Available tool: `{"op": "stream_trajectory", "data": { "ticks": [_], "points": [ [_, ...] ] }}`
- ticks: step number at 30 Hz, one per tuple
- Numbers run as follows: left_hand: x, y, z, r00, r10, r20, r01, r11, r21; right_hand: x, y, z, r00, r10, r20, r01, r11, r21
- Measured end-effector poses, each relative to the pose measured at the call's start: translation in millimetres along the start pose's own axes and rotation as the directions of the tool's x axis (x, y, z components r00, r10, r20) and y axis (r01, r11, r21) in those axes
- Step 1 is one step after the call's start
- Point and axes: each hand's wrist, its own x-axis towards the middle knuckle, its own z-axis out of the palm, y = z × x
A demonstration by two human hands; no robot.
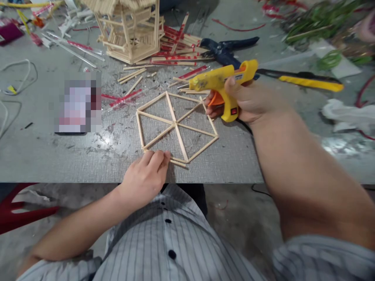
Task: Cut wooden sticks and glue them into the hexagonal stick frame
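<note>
A flat hexagon frame of thin wooden sticks [175,124], with spokes meeting at its middle, lies on the grey table. My left hand [148,171] is closed at the frame's near edge, its fingers pinching a loose wooden stick [179,164] whose right end shows beside that edge. In my right hand [246,99] is a yellow hot glue gun [215,80], gripped by its handle with fingers by the orange trigger. Its nozzle points left, above the far right part of the frame.
Behind the frame stand a small stick-built house [129,35] and a pile of sticks [181,43]. Dark blue pliers [221,50] and a yellow utility knife [310,81] lie farther right. A blurred-out phone [74,105] is at left. The table's near edge runs just below the left hand.
</note>
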Motion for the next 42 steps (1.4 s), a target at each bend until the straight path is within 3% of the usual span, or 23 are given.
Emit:
{"op": "stream_trajectory", "data": {
  "ticks": [14,25,42],
  "points": [
    [7,0,-6.9,0.997,0.014,0.077,-0.019,0.998,0.066,0,-1,0,1.0,0.014,0.003,-0.014,1.0,0.003],
    [5,8,-2.2,1.0,-0.006,0.016,0.006,0.999,0.043,1,2,3,0.996,0.056,-0.076,-0.057,0.998,-0.009],
    [1,9,-1.8,0.999,-0.031,0.005,0.031,0.999,0.019,0,4,1,0.999,0.047,-0.008,-0.047,0.993,-0.109]
  ]
}}
